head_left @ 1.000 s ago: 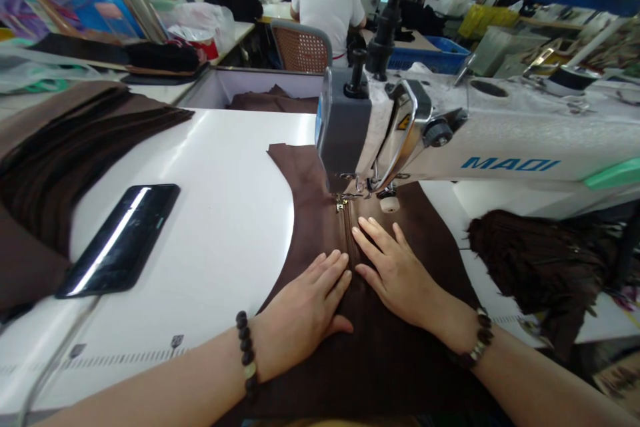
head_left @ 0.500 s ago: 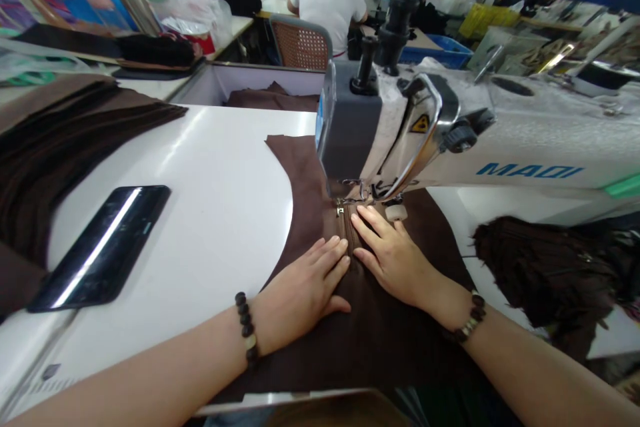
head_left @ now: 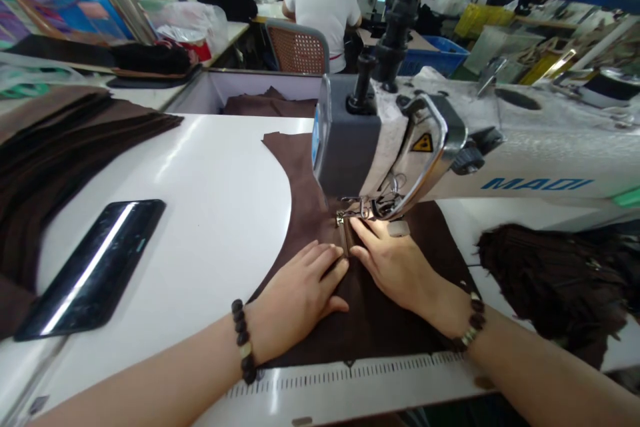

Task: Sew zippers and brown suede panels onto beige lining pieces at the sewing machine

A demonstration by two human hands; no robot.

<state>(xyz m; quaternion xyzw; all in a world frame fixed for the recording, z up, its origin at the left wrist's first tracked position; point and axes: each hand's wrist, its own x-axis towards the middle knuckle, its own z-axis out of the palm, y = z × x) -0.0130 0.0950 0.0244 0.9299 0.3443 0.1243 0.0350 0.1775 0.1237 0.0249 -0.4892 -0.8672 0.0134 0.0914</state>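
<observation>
A brown fabric panel (head_left: 305, 177) lies flat under the head of a sewing machine (head_left: 350, 137). Set into it is a zipper (head_left: 344, 235), its metal pull (head_left: 341, 217) close by the presser foot (head_left: 367, 207). My left hand (head_left: 305, 293) rests flat on the fabric left of the zipper, fingers stretched out. On the other side, my right hand (head_left: 390, 260) presses down with fingers extended, its tips right at the presser foot. Neither hand grips anything.
At the left are a stack of brown fabric pieces (head_left: 60, 153) and a dark glossy phone-like slab (head_left: 95, 267). A heap of dark brown pieces (head_left: 545, 287) lies right. A ruler scale (head_left: 350, 377) runs along the table's front edge. A person in white (head_left: 323, 7) sits ahead.
The fabric has moved away from me under the machine, uncovering the ruler scale at the front edge. Both hands stay flat on it, and the view has shifted slightly.
</observation>
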